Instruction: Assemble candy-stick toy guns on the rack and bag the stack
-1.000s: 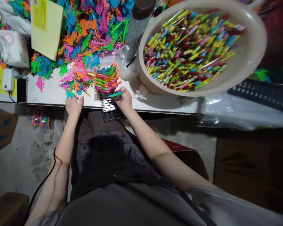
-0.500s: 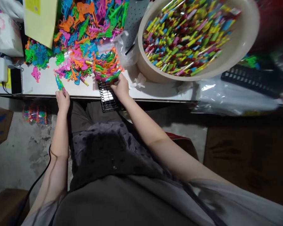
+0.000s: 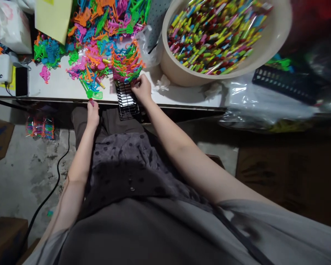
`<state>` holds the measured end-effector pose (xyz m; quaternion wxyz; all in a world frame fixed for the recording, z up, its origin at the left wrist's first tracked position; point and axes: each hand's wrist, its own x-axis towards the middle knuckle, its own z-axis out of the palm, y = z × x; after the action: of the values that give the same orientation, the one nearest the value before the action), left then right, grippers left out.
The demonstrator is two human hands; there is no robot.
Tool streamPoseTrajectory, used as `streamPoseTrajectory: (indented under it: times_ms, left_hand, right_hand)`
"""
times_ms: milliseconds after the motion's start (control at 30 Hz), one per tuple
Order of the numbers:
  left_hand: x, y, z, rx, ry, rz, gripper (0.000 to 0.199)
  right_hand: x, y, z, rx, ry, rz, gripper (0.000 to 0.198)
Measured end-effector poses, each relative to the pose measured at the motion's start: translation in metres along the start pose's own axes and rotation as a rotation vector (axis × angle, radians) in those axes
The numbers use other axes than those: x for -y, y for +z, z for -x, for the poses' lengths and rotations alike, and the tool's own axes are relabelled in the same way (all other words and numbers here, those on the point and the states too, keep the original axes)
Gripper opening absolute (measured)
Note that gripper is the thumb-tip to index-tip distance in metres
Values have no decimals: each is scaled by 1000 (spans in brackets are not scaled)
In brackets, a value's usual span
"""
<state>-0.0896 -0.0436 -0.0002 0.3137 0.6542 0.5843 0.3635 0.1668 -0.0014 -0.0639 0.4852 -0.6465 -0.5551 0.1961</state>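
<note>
My left hand (image 3: pixel 93 115), at the table's front edge, is closed on a small plastic toy (image 3: pixel 95 94) with a green latticed part and a reddish end by my fingertips. My right hand (image 3: pixel 143 88) is beside a black slotted rack (image 3: pixel 127 100), which juts over the table edge. Its thumb and forefinger are pinched by the rack's right side; whatever they hold is hidden. A packed row of orange, green, pink and blue toys (image 3: pixel 127 64) stands at the rack's far end. Loose toys (image 3: pixel 91 62) lie left of it, with a few yellow-banded tubes among them.
A big beige tub (image 3: pixel 165 60) full of colourful tubes stands to the right. A larger heap of toys (image 3: pixel 102 14) lies behind. Clear plastic bags (image 3: pixel 242 99) and another black rack (image 3: pixel 284 85) are at the right. A white device (image 3: pixel 4 69) and a black phone-like block (image 3: pixel 21 81) sit left.
My left hand has moved right along the table edge, closer to the rack, with the toy in it. My right hand stays by the rack. The whole view has shifted slightly.
</note>
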Motion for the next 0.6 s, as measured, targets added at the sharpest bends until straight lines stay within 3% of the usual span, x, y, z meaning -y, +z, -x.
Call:
streamPoseTrajectory:
  times_ms: [67, 200, 367, 600]
  left_hand:
    - [-9, 2, 5, 6, 86, -38, 51]
    - [-25, 3, 6, 157, 192, -64, 38]
    - [-41, 19, -6, 110, 100, -21, 15]
    - [-52, 55, -41, 2, -40, 89, 13]
  right_hand:
    - [0, 0, -1, -1, 1, 5, 31]
    - [2, 2, -1, -4, 31, 6, 31]
    - [15, 1, 0, -25, 87, -39, 26]
    - [36, -8, -2, 35, 129, -39, 17]
